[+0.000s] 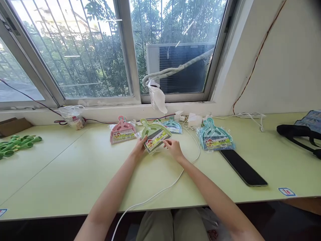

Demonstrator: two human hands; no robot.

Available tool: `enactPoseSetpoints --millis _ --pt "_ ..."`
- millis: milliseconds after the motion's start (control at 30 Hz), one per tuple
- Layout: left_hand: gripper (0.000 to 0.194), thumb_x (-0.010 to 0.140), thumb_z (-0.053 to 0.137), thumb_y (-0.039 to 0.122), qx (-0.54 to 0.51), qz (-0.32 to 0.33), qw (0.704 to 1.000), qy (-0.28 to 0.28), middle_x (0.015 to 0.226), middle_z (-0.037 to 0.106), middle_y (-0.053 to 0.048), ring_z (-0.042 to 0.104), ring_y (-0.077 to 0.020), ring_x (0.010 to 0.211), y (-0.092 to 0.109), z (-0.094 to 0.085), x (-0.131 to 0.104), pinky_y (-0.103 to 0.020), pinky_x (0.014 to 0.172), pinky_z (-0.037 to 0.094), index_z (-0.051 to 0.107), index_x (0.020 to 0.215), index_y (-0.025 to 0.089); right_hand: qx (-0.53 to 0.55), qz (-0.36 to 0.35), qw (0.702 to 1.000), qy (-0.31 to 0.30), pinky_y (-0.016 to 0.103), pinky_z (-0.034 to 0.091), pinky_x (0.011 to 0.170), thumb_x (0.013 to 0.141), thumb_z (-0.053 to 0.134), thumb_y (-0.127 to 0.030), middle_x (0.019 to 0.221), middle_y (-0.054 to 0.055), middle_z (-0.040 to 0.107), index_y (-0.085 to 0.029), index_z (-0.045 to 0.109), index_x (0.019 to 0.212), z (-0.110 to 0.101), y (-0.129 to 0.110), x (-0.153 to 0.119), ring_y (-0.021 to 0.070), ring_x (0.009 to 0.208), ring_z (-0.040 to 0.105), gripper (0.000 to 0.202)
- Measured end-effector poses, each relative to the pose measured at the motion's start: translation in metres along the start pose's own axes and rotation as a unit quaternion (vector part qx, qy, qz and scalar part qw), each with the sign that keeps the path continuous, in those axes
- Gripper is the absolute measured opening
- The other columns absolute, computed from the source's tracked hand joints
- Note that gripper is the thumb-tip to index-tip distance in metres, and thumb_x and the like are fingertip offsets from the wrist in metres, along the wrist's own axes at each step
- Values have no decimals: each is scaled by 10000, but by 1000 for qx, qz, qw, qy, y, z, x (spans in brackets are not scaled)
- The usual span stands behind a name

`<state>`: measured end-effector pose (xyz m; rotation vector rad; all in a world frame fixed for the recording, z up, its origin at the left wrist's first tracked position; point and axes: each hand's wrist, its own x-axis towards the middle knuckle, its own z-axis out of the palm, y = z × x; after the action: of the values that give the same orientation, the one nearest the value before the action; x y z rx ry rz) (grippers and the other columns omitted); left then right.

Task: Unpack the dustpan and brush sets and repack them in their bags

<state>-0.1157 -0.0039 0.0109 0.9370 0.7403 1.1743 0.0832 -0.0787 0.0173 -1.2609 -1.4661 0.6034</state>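
Observation:
A green dustpan-and-brush set [155, 138] in clear wrap is tilted above the table, its handle pointing up and left. My left hand [140, 146] grips its left edge, thumb on the front. At the lower right edge of the same pack is my right hand [173, 147], fingers bent together at the wrap; whether they pinch it is too small to tell. A pink set [122, 133] lies to the left. Behind the green one is a teal set [173, 126], partly hidden. A stack of teal sets [216, 137] lies to the right.
A black phone [243, 168] lies at the right, near a black strap [298, 131]. A white cable [160, 191] crosses the table [82, 170] and hangs over its front edge. Green tubes [18, 146], a cardboard box [15, 127] and a plastic bag [75, 120] are at the left.

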Motion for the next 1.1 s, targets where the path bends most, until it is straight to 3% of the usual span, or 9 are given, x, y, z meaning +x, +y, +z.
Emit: enactPoseSetpoints --millis 100,267,367,467,667,800,900,1000,1100 --pt "417 783 745 424 12 -1 1000 -18 1083 724 -97 705 -241 969 0 0 -2 -358 855 581 619 1106 193 163 97 982 18 326 563 703 727 720 -519 706 19 703 -199 676 838 4 4 3 180 680 680 341" --pt "472 772 756 428 8 -3 999 -39 1183 697 -86 664 -245 1092 3 -4 -3 -356 924 559 605 1168 220 305 174 934 65 316 578 798 578 858 -412 758 7 707 -207 558 818 4 13 7 164 724 718 435" --pt "479 776 746 448 6 -10 998 -62 1241 672 -86 624 -260 1169 3 -6 -4 -372 949 546 608 1177 226 324 203 921 76 285 566 709 549 871 -375 772 2 713 -219 537 865 3 18 10 151 678 708 485" --pt "473 786 727 480 10 -22 997 -78 1256 663 -88 611 -268 1191 2 -5 -6 -381 947 541 617 1170 226 298 213 926 90 243 505 614 507 869 -400 746 -15 711 -211 563 852 4 23 12 123 616 666 499" --pt "487 830 650 543 30 -56 995 -74 1217 679 -86 651 -262 1121 3 -1 -7 -402 947 529 626 1213 244 312 201 927 50 274 545 728 526 868 -414 814 15 740 -190 646 786 4 25 11 140 735 683 409" --pt "484 886 508 618 39 -61 996 -44 1138 708 -73 666 -250 1088 4 -2 -3 -388 922 539 669 1152 247 344 205 916 20 338 600 809 618 857 -351 830 13 741 -203 639 822 5 20 8 153 735 706 333" --pt "475 928 433 600 20 -51 998 17 1034 729 -64 680 -228 1040 2 -5 6 -368 912 541 687 1074 227 343 210 915 25 347 621 787 668 834 -307 796 17 739 -190 646 815 6 17 6 154 693 708 266" --pt "390 938 476 521 -8 -12 995 103 969 733 -62 683 -206 983 0 -9 16 -353 914 535 676 999 192 336 210 918 31 357 630 780 675 831 -277 781 28 744 -177 661 800 8 13 4 170 700 717 233" --pt "336 894 569 491 -9 29 989 143 932 734 -65 678 -207 963 0 -14 20 -356 923 525 664 972 178 327 206 922 15 375 636 770 654 844 -259 773 33 747 -176 669 792 12 8 2 187 705 722 238"
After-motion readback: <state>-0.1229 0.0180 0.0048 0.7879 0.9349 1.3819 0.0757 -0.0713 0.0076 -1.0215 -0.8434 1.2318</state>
